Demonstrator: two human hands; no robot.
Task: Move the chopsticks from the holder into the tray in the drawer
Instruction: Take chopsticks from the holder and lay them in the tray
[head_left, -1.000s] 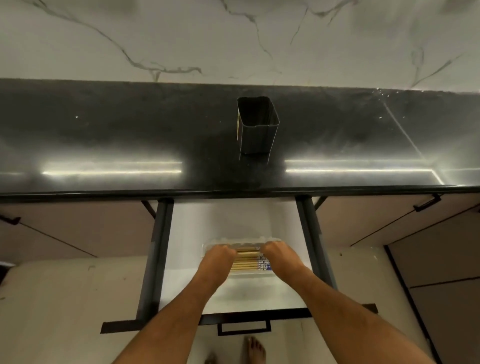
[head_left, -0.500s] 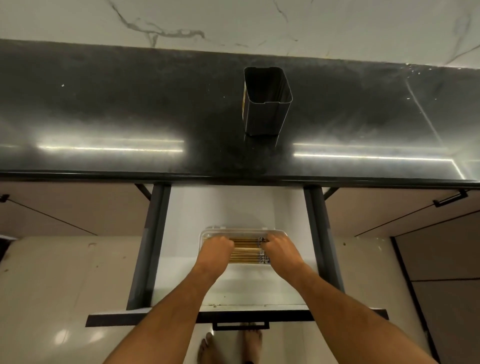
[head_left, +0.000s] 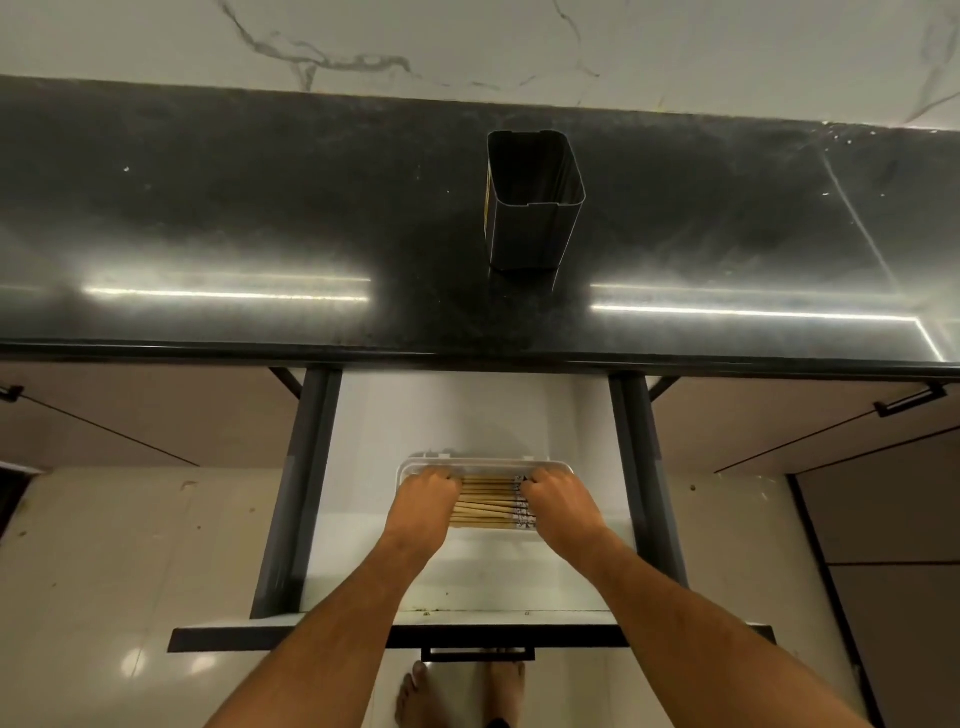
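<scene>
Head view, left hand (head_left: 427, 496): curled knuckles-up on the left ends of the chopsticks (head_left: 485, 503); whether a grip is closed on them cannot be told.
Right hand (head_left: 558, 498): curled likewise on the patterned right ends; grip cannot be told.
Chopsticks: laid side by side in the clear tray (head_left: 485, 462).
Tray: set on the white floor of the open drawer (head_left: 467, 571).
Holder (head_left: 532, 208): stood upright on the black table (head_left: 208, 218), nothing seen inside.
Room: marble wall (head_left: 467, 41) behind, pale tiled floor (head_left: 104, 571) below.

hands: shifted slightly | chopsticks (head_left: 488, 503): bundle spread, more visible
</scene>
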